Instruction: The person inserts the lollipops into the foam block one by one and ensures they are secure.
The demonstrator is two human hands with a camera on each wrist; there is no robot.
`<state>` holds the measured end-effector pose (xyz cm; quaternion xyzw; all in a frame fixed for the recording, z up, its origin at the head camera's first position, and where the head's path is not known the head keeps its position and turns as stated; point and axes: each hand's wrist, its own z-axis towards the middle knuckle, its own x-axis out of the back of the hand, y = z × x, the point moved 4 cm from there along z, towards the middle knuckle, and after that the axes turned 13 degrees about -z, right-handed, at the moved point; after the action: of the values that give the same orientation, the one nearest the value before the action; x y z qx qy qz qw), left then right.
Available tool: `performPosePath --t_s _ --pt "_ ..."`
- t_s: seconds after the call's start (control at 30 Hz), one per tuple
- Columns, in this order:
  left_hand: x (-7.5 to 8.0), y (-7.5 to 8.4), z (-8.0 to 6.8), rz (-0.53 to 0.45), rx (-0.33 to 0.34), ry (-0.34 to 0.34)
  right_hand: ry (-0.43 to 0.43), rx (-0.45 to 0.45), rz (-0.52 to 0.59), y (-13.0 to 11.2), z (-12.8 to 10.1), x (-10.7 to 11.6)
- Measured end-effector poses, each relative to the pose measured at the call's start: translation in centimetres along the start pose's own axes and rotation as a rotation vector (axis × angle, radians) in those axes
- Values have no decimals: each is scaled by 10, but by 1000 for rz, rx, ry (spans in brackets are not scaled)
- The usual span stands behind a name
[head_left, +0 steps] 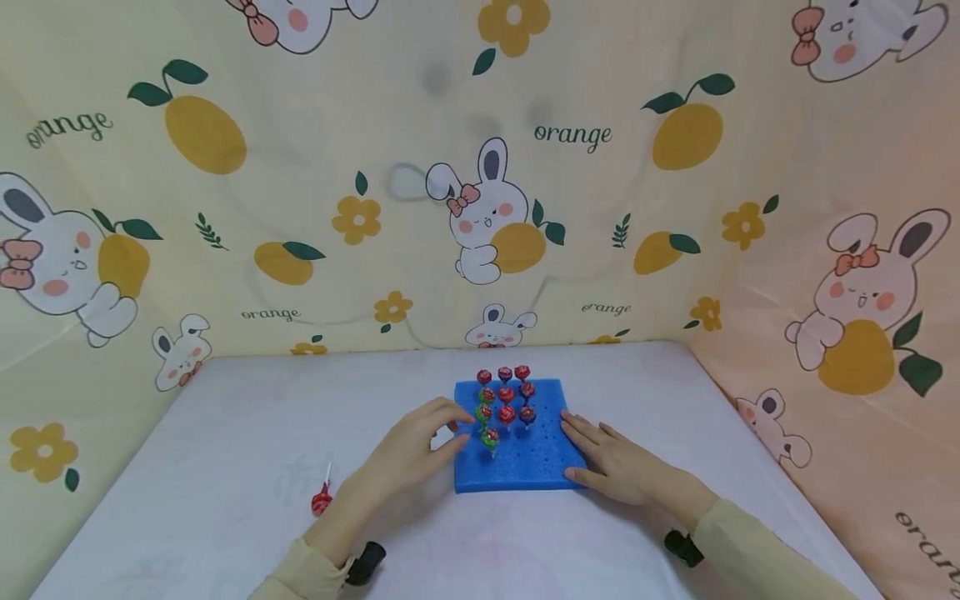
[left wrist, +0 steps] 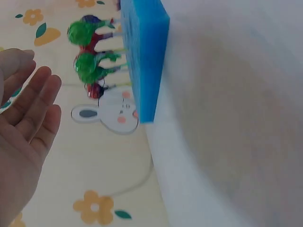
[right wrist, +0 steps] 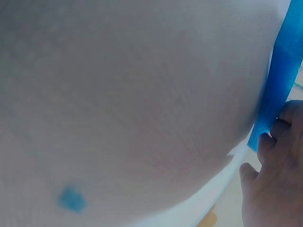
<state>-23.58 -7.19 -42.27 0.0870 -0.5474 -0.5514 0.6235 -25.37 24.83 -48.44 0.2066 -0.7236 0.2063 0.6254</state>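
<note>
Your sleeves are sitting at the bottom of the head view, and your left hand [head_left: 415, 454] is hovering with loosely spread fingers just beside the front green lollipop [head_left: 491, 437], holding nothing. Your right hand [head_left: 617, 464] is lying flat with straight fingers on the right edge of the blue foam board [head_left: 525, 467]. Ten lollipops are standing in the board's back rows, the front rows of holes are sitting unfilled, and one red lollipop [head_left: 322, 501] is lying on the white table [head_left: 225, 433], well left of the board. So I'm judging you partway through, with that loose one left to place.

Left wrist view: your palm [left wrist: 23, 137] is showing relaxed and bare, near the green lollipops [left wrist: 87, 66] planted in the foam.

Right wrist view: your fingers [right wrist: 279, 142] are pressing against the board's blue edge [right wrist: 279, 75], steadying it.
</note>
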Motion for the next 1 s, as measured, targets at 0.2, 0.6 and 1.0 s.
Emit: performPosePath --t_s 0.2,0.6,1.0 --pt "22 -5 -17 55 -10 33 8 -7 -12 3 0 -4" --pt "61 -22 -61 152 34 80 -7 -15 1 2 0 -3" --pt "82 -46 -102 226 39 43 -9 -17 7 2 0 -2"
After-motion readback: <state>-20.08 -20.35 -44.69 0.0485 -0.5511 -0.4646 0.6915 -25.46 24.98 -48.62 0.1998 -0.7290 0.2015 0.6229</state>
